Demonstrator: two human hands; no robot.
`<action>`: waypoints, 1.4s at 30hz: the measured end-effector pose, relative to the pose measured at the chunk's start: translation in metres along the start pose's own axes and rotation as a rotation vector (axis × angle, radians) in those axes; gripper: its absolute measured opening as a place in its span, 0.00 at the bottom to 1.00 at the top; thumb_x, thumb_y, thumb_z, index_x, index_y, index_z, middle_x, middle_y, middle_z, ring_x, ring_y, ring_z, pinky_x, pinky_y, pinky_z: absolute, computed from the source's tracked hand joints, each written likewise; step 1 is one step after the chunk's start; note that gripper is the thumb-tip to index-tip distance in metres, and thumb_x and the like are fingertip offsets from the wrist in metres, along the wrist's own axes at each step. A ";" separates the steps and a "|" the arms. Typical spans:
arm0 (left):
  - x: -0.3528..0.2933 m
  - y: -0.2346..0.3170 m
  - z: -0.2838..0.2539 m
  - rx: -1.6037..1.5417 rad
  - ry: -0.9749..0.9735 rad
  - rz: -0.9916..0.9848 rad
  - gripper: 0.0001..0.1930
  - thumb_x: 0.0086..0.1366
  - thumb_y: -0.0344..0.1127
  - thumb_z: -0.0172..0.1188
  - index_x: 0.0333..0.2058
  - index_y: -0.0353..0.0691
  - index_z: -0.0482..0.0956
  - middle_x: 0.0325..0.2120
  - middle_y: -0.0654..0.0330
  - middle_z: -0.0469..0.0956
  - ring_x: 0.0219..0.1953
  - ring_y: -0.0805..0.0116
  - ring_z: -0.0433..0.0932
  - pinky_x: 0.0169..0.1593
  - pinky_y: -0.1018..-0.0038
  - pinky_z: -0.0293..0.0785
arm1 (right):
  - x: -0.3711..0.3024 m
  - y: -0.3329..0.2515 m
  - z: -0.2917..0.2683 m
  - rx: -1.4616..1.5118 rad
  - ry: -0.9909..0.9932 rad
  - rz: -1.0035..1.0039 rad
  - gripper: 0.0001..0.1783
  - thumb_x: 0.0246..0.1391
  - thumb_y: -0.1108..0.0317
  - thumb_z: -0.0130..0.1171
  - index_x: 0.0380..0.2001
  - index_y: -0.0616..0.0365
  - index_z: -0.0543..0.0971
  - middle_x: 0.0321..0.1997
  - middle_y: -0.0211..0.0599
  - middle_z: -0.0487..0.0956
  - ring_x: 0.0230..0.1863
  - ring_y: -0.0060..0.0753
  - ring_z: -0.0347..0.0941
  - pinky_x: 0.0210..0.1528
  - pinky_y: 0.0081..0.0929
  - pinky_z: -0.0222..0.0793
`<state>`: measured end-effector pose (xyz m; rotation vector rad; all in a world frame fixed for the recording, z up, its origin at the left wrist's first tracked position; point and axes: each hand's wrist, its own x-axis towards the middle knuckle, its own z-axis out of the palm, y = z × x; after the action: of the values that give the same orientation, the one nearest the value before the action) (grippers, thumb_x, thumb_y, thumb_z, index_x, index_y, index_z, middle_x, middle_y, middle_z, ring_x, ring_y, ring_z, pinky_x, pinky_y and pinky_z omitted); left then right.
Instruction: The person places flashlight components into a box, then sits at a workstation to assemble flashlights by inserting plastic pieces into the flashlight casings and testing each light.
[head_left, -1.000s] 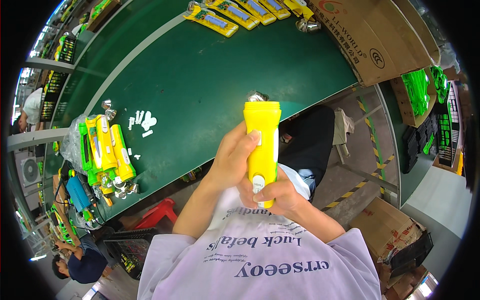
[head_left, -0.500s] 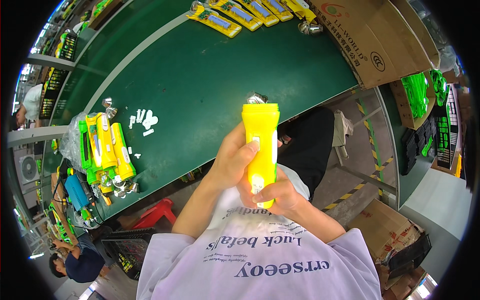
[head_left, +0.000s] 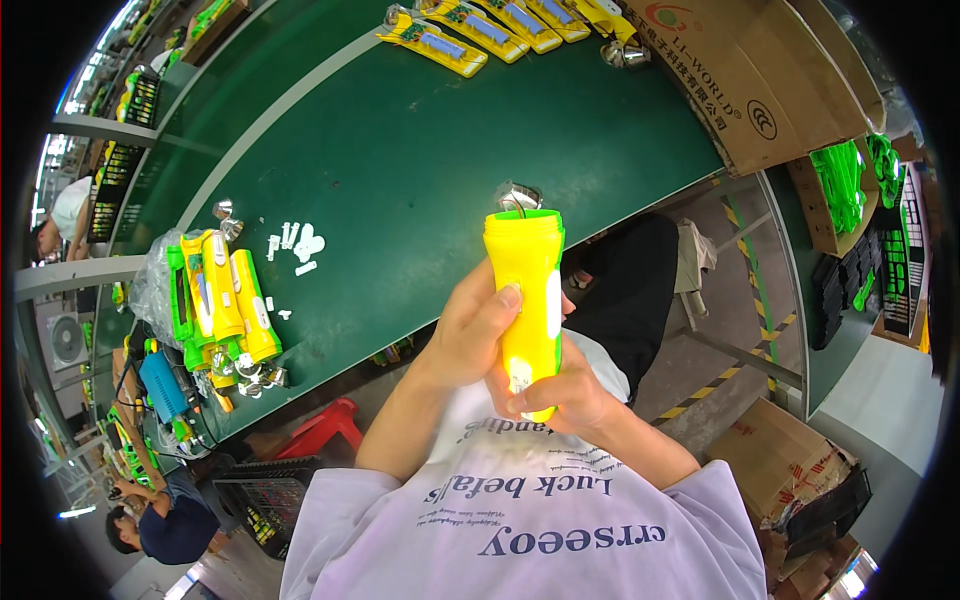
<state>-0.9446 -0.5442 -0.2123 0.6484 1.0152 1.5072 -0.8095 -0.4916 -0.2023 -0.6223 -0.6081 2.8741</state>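
Observation:
A yellow and green flashlight body (head_left: 533, 325) is held upright in front of my chest. My left hand (head_left: 468, 330) wraps its upper side, with the thumb pressed over the switch area. Round the lower end closes my right hand (head_left: 568, 394), its thumb lying across the front. The wide threaded head points away from me. Just past its rim sits a silver reflector cup (head_left: 519, 195), with thin wires between the two. At the left of the green table (head_left: 400, 170) lie several flashlight shells (head_left: 215, 290) and small white plastic parts (head_left: 308, 243).
Several yellow half-shells with circuit boards (head_left: 440, 48) line the far edge. A cardboard box (head_left: 770, 90) stands at the far right, beside a box of green parts (head_left: 838, 185). A red stool (head_left: 325, 430) and black crate (head_left: 262, 505) are below left; another person (head_left: 175, 525) is beyond them.
The flashlight has tilted slightly, showing more of its open green rim and the wires to the reflector. My left thumb now covers the white switch. The view has shifted a little.

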 end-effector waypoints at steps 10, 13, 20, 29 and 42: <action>-0.001 -0.005 -0.003 0.011 0.029 0.079 0.21 0.69 0.40 0.46 0.53 0.30 0.68 0.40 0.46 0.79 0.43 0.54 0.81 0.48 0.61 0.79 | 0.001 0.000 -0.006 -0.013 -0.075 0.075 0.30 0.29 0.79 0.56 0.44 0.58 0.66 0.25 0.36 0.73 0.22 0.27 0.70 0.24 0.24 0.66; 0.002 -0.007 -0.004 0.065 0.055 0.060 0.21 0.69 0.40 0.45 0.53 0.29 0.68 0.42 0.43 0.79 0.43 0.54 0.81 0.47 0.62 0.79 | 0.000 0.000 -0.007 0.015 -0.046 0.098 0.31 0.29 0.81 0.55 0.45 0.58 0.65 0.26 0.37 0.73 0.22 0.28 0.69 0.23 0.25 0.66; 0.002 -0.005 -0.001 -0.017 0.013 0.105 0.23 0.68 0.42 0.46 0.54 0.28 0.67 0.44 0.40 0.78 0.45 0.54 0.80 0.48 0.61 0.78 | 0.001 -0.001 0.000 -0.033 -0.037 0.040 0.28 0.29 0.78 0.61 0.41 0.60 0.69 0.22 0.37 0.74 0.19 0.28 0.69 0.22 0.24 0.64; 0.002 -0.009 -0.003 -0.037 -0.053 0.194 0.25 0.69 0.45 0.46 0.54 0.27 0.66 0.44 0.39 0.78 0.49 0.50 0.78 0.55 0.59 0.73 | -0.002 -0.005 0.005 0.010 -0.031 0.059 0.25 0.30 0.79 0.58 0.39 0.60 0.70 0.22 0.38 0.74 0.20 0.27 0.68 0.23 0.23 0.64; 0.001 -0.005 0.006 -0.024 0.028 0.151 0.29 0.70 0.46 0.43 0.60 0.28 0.61 0.54 0.37 0.71 0.53 0.49 0.75 0.55 0.58 0.74 | -0.003 -0.007 0.003 0.031 -0.031 0.066 0.24 0.31 0.78 0.57 0.39 0.62 0.70 0.22 0.38 0.74 0.19 0.29 0.67 0.23 0.26 0.63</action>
<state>-0.9373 -0.5423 -0.2144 0.7015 0.9856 1.6611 -0.8078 -0.4865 -0.1957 -0.6053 -0.5563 2.9539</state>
